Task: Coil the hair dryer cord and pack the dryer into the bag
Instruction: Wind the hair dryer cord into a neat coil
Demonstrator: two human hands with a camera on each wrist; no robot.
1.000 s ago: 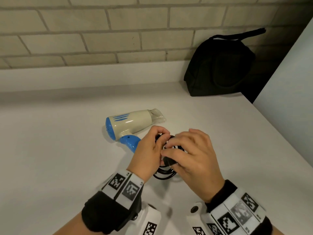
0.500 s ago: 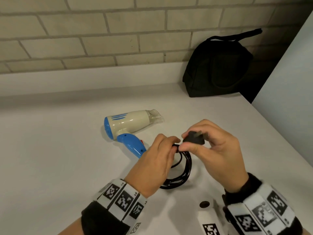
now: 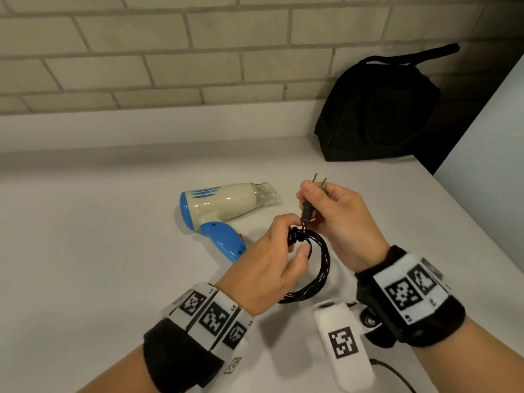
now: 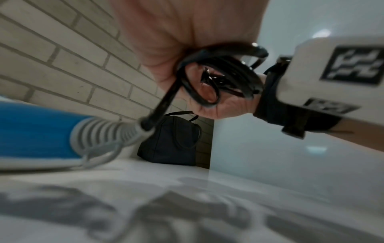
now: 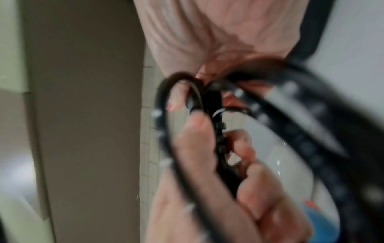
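pinching the coiled cord (image 3: 319, 265) at its knot, left hand (image 3: 272, 268); right hand (image 3: 343, 222) grips plug (image 3: 307, 209), body mostly hidden. dryer (image 3: 224, 208) left, handle end covered; bag (image 3: 380, 109) far right, probably closed.

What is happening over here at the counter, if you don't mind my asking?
A person is bundling a hair dryer's cord. The left hand grips the coiled cord at its wrapped neck, while the right hand pinches the plug, prongs up. The hair dryer lies on the counter; the black bag waits by the wall.
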